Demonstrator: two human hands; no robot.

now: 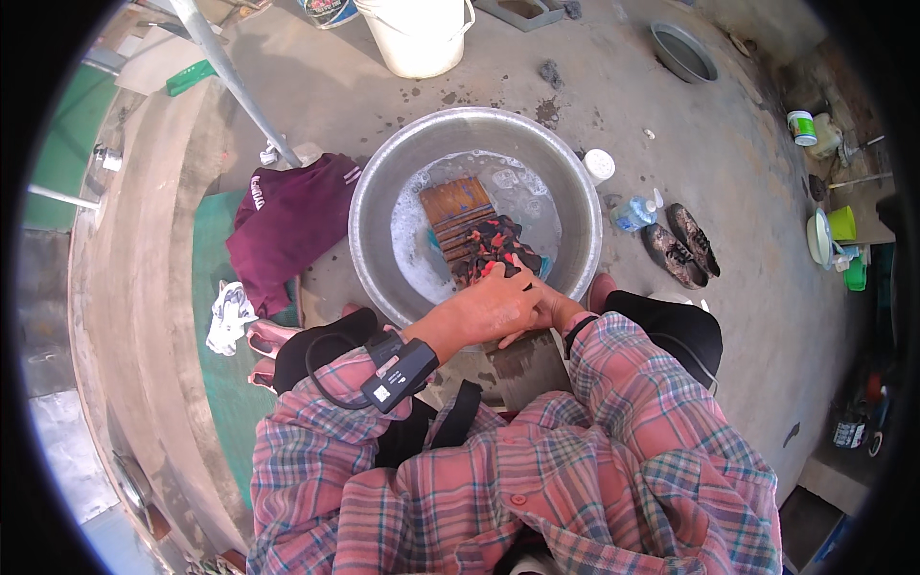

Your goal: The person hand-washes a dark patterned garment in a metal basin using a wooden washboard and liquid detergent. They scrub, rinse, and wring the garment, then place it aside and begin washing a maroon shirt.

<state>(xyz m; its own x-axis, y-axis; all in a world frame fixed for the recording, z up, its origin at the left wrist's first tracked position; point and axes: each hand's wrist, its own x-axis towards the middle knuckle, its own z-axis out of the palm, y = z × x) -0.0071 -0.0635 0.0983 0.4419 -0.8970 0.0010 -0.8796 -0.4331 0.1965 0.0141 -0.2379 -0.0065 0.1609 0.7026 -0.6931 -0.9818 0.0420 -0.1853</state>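
Observation:
In front of me stands a large round metal basin (370, 169) with sudsy water (424, 262) in it. A wooden washboard (456, 203) leans in the basin, its ridged face up and its lower part reaching over the near rim. A dark garment with a red and orange pattern (496, 241) lies bunched on the ridges. My left hand (496, 307) crosses over my right hand (552, 303) at the near end of the garment. The hands overlap and touch; whether their fingers grip the cloth is hidden.
A maroon garment (298, 223) lies left of the basin beside a white cloth (230, 318) on a green mat (215, 402). To the right are a white tub (598, 166), a blue pump bottle (634, 214) and dark patterned shoes (672, 255). A white bucket (417, 36) stands beyond the basin.

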